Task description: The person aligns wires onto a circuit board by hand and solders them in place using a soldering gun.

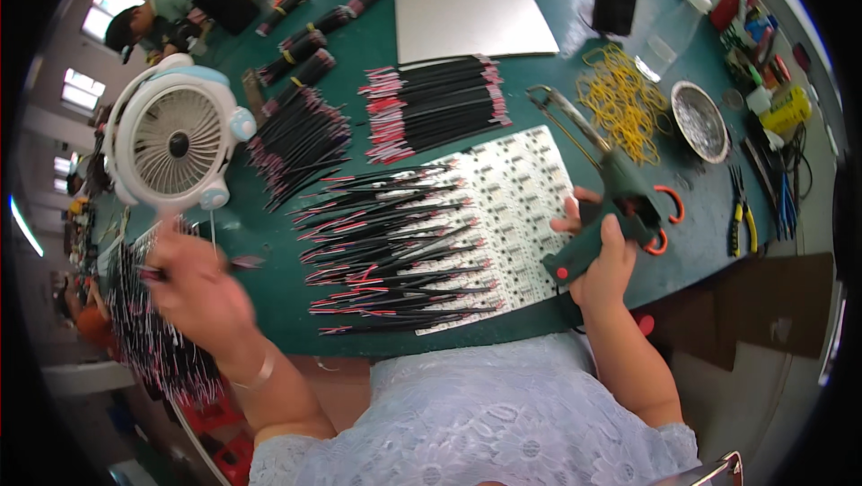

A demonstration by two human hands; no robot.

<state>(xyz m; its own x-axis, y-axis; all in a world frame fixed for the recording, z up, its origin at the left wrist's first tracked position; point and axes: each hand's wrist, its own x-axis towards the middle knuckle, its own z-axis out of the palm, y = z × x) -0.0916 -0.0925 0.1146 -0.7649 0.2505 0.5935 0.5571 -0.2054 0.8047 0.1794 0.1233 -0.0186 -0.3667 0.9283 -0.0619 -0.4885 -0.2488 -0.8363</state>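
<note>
Head view of a green counter (449,46). The right hand (603,257) has its fingers closed around the handle of a dark green glue gun (611,212), whose nozzle points up and away over the right edge of a white circuit-board panel (516,190). The left hand (196,287), blurred, is raised at the counter's left edge; its fingers pinch a thin black wire (235,263) with a red tip. Rows of black wires with red and white ends (386,244) lie across the panel's left half. Containers: a round metal bowl (700,121) at far right holds small silvery pieces, too small to tell apart; a clear plastic bottle (669,33) lies beyond it. Loose yellow rubber bands (621,100) are heaped just left of the bowl. A flat grey sheet (471,19) lies at the far side; a white desk fan (175,136) stands at left.
</note>
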